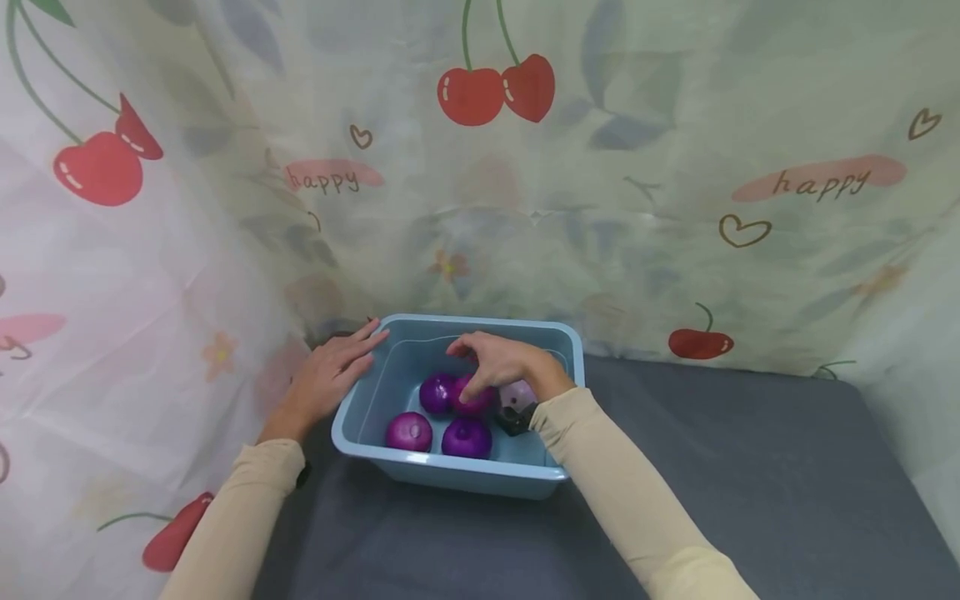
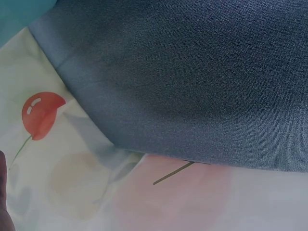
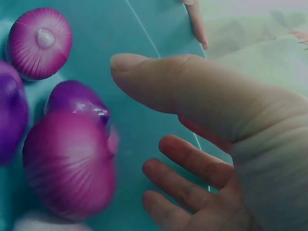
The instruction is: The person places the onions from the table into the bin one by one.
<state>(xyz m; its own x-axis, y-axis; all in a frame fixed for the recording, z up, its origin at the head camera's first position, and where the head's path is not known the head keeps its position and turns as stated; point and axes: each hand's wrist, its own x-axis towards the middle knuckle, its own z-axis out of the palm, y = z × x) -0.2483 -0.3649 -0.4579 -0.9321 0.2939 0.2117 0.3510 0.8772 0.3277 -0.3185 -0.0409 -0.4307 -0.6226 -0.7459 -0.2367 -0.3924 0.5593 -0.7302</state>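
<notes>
A light blue plastic basin [image 1: 450, 477] holds several round purple and magenta onions with glossy, ridged skins. My right hand [image 1: 498, 362] reaches over them inside the basin, thumb and fingers spread and holding nothing. In the right wrist view, a magenta onion [image 3: 70, 166] lies against a darker purple onion [image 3: 77, 101], just to the left of the right hand [image 3: 207, 144]. A lighter onion [image 1: 409, 432] and a deep purple onion [image 1: 467, 437] sit near the front wall. With straight fingers, my left hand [image 1: 330, 375] rests on the basin's left rim.
A pale pinkish round thing [image 1: 517, 395] lies partly hidden under my right wrist. The basin stands on a dark grey cloth surface [image 1: 720, 483]. Behind and to the left hangs a curtain [image 1: 600, 192] printed with cherries; its foot meets the surface's back edge.
</notes>
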